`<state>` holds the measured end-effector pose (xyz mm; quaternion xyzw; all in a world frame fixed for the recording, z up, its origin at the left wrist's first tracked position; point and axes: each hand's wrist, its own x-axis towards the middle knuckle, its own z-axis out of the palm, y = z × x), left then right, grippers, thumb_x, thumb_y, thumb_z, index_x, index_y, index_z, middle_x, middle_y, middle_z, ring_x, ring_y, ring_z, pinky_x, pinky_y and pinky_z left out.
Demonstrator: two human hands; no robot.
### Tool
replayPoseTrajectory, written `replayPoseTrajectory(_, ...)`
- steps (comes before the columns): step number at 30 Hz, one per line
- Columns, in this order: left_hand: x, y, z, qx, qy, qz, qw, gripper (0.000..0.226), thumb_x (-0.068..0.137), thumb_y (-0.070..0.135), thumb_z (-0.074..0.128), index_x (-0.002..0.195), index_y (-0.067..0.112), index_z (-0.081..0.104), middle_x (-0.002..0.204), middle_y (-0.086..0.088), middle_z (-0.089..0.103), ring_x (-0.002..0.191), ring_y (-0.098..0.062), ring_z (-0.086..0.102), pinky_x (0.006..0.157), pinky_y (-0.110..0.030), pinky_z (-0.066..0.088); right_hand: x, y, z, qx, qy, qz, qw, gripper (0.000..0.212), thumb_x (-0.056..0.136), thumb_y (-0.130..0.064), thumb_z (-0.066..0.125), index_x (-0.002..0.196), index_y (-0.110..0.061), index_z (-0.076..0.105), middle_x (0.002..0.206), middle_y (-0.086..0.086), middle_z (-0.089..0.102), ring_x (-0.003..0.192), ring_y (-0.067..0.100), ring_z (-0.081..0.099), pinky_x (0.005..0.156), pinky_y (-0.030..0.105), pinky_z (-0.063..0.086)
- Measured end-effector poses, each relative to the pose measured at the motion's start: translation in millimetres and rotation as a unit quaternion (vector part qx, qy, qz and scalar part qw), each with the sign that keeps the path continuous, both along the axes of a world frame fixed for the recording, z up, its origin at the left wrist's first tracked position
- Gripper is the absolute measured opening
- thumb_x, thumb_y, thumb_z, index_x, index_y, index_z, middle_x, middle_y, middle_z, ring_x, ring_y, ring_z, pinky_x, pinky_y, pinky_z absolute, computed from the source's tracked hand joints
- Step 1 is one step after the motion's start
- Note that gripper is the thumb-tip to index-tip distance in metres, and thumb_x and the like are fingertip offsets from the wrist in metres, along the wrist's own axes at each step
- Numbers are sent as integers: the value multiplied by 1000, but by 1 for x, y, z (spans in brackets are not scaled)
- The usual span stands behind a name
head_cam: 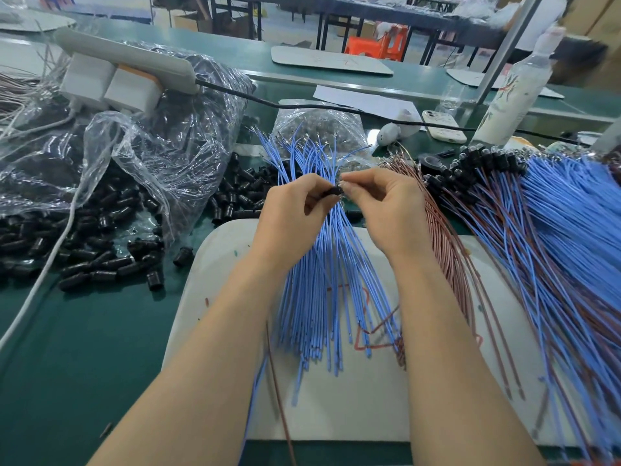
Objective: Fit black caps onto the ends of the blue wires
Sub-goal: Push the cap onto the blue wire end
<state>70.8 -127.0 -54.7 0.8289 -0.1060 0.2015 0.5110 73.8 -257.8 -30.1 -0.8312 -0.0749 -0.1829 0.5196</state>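
Hands meet over the middle of the bench, fingertips together: your left hand [290,213] pinches a black cap [332,191] between thumb and forefinger; your right hand [386,210] pinches the same cap's other end, and what else sits between those fingertips is too small to tell. Directly beneath lie the blue wires [329,280], a loose fan on the white board [336,408]; their near ends stop well inside the board's near edge, and their far ends spread toward a small clear bag [319,129]. Just beside your right wrist runs a bundle of brown wires [450,250]; beyond it, capped wires [537,230] cover the board's right side out to the frame edge. To your left, loose caps [100,257] reach the board's far left corner and spill from a large plastic bag [151,146]; a white cable [50,264] crosses that heap diagonally. Bare green table [84,364] lies open between the heap and your left forearm. Farther back, a power strip [127,62] rests on the bag; a black cord [302,105] runs rightward past a phone [443,126] and an upright bottle [514,92].
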Motion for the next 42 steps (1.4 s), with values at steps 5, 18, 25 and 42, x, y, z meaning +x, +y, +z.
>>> replayPoseTrajectory(5,-1,-1,-1,11,2,4,1000,7,87,10,65,92,9,70,75,2,68,68,-11,60,66,-13,46,2,-3,-5,33,27,15,999,14,85,-5,68,92,-15,73,86,-3,72,84,9,69,86,30,55)
replayPoseTrajectory(18,-1,-1,-1,19,-10,15,1000,6,88,15,65,91,12,69,75,0,69,70,-16,62,68,-24,49,1,0,-9,203,110,69,970,13,88,-8,65,86,-20,72,81,1,72,79,11,68,74,19,53)
replayPoseTrajectory(25,0,-2,-2,23,2,13,1000,8,88,14,65,93,11,70,78,-3,70,74,-20,64,73,-32,51,5,4,-12,258,139,47,955,9,90,-9,63,82,-13,67,77,5,69,76,18,67,78,27,55)
replayPoseTrajectory(42,-2,2,6,24,64,-32,997,10,89,18,63,94,12,69,81,1,71,78,-15,66,73,-20,51,8,4,-16,142,100,34,984,18,92,-13,61,75,-21,62,68,-7,64,59,-3,58,65,16,49)
